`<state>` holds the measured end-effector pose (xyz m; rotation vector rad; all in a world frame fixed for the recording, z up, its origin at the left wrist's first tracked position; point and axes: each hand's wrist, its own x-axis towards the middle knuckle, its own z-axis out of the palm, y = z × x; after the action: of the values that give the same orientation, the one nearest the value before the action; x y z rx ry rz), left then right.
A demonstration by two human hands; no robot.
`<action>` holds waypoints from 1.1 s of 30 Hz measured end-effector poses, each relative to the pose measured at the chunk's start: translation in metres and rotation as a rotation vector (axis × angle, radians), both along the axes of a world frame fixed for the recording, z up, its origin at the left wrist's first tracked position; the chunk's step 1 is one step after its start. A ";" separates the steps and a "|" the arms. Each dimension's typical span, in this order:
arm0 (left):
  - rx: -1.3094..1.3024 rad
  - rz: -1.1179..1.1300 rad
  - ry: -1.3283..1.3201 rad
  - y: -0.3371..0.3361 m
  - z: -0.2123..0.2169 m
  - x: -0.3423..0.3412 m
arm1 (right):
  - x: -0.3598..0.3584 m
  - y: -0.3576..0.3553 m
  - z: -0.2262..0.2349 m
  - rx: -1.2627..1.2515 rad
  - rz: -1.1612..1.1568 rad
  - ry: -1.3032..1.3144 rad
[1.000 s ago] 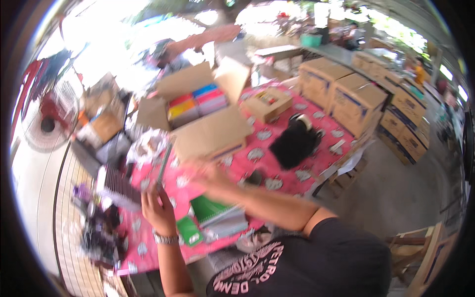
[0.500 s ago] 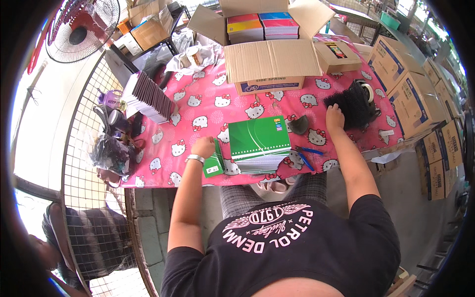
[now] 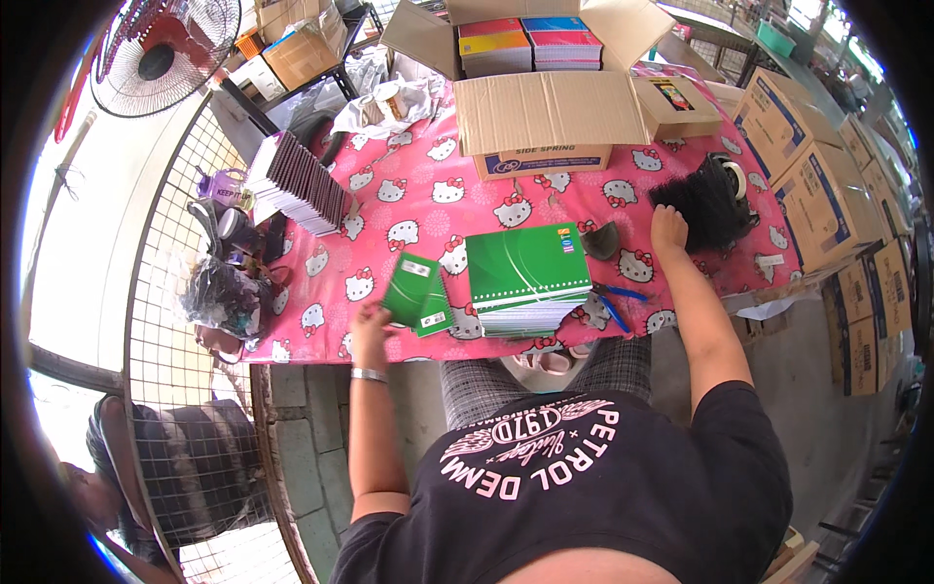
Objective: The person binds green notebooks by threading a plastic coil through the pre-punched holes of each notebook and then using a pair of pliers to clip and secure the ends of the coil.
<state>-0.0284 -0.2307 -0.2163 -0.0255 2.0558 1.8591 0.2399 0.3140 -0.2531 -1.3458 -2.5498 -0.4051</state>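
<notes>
Head view. Table [image 3: 428, 195] draped in a pink cartoon-cat cloth.

Left hand [image 3: 370, 326] sits at the near edge toward the left corner, fingers touching the lower corner of a small green notebook [image 3: 412, 290]; a second small green notebook [image 3: 436, 313] lies partly under it. Whether the fingers pinch the cover or only rest on it cannot be told. Silver bracelet [image 3: 369, 375] on that wrist.

Right hand [image 3: 667, 229] lies further along the table toward the right edge, palm down, fingers loosely together, touching the side of a black bristly bundle [image 3: 705, 206]. It clamps nothing.

Between the hands, near the front edge: a stack of large green spiral notebooks [image 3: 530, 277]. Just right of the stack, blue pens [image 3: 615, 304] at the near edge. A small dark wedge-shaped item [image 3: 600, 240] lies between the stack and the right hand.

Far edge: open cardboard box [image 3: 545, 88] with coloured notebooks inside. Far left edge: row of dark spiral-bound books [image 3: 297, 185] leaning in a fan. Electric fan [image 3: 165, 54] beyond the far left corner. Stacked cartons [image 3: 827, 185] off the right edge.
</notes>
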 end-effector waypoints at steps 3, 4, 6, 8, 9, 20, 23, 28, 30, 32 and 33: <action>-0.451 0.149 0.293 -0.029 -0.072 0.026 | -0.028 -0.018 0.024 -0.207 0.023 0.193; -0.766 0.088 0.457 -0.005 -0.051 0.042 | -0.013 -0.004 0.027 -0.207 0.038 0.297; -0.922 0.024 0.619 0.022 -0.040 0.051 | 0.006 0.016 0.038 -0.210 0.100 0.518; -0.990 -0.129 0.801 0.024 -0.032 0.054 | 0.007 0.021 0.061 -0.183 0.205 0.576; -1.001 -0.213 0.845 0.027 -0.029 0.054 | 0.008 0.021 0.073 -0.168 0.259 0.607; -0.860 -0.033 0.881 0.076 0.014 0.048 | 0.040 -0.115 0.192 -0.826 0.419 1.012; -0.369 -0.096 1.375 0.123 0.153 0.109 | 0.039 -0.142 0.210 -0.548 0.767 0.947; -0.518 -0.860 1.593 0.148 0.214 0.160 | 0.022 -0.189 0.241 -0.622 0.923 0.831; -0.592 -0.950 1.608 0.147 0.213 0.158 | 0.021 -0.192 0.238 -0.588 1.001 0.825; -0.448 -1.043 1.533 0.147 0.223 0.148 | 0.021 -0.194 0.240 -0.645 1.017 0.843; -0.375 -1.092 1.482 0.147 0.229 0.142 | 0.022 -0.196 0.238 -0.680 1.020 0.847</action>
<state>0.1140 -0.0837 0.0132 2.3564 2.1318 0.6202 0.2618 0.1175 -0.0153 -0.0591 -2.2135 1.0345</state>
